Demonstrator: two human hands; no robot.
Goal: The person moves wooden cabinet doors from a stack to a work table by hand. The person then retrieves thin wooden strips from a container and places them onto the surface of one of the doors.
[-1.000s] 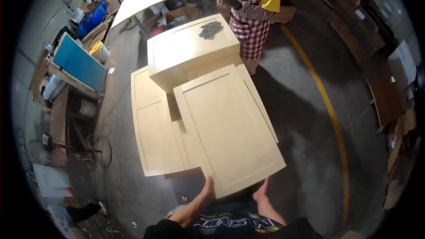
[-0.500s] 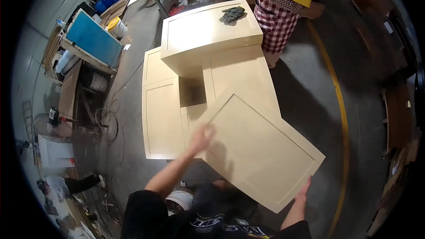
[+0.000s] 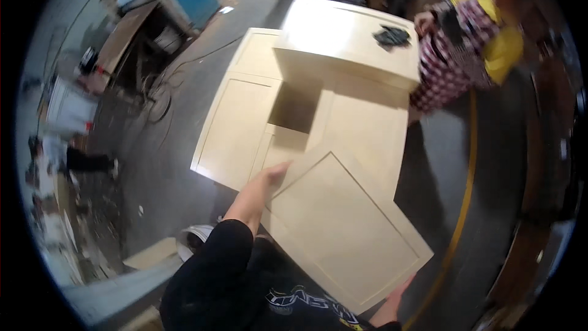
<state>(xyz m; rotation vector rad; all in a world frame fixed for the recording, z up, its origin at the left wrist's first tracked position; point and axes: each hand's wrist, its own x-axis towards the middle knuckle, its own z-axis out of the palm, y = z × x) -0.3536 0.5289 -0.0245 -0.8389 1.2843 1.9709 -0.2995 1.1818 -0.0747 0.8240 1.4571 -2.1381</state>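
A cream cabinet door [image 3: 343, 224] with a recessed middle lies tilted across my front, its far corner over the stacked doors. My left hand [image 3: 274, 176] is at its left edge, fingers pointing up along the rim and partly hidden. My right hand [image 3: 395, 301] holds the edge by the lower right corner, thumb side showing and the other fingers hidden below. Beyond it, more cream doors [image 3: 236, 119] lie side by side, with a dark gap among them. A higher stack [image 3: 334, 30] stands at the far end.
Dark grey gloves [image 3: 392, 37] lie on the far stack. Beside it stands a person in a checked apron [image 3: 450, 64] and yellow sleeves. A white bucket [image 3: 195, 238] is by my left elbow. A cable [image 3: 202, 58] crosses the floor, left; a yellow line [image 3: 470, 165] runs along the right.
My left hand has gone from over the door's face to its left edge. The view has swung, shifting the stacks rightward. The aproned person's hand is now closer to the far stack.
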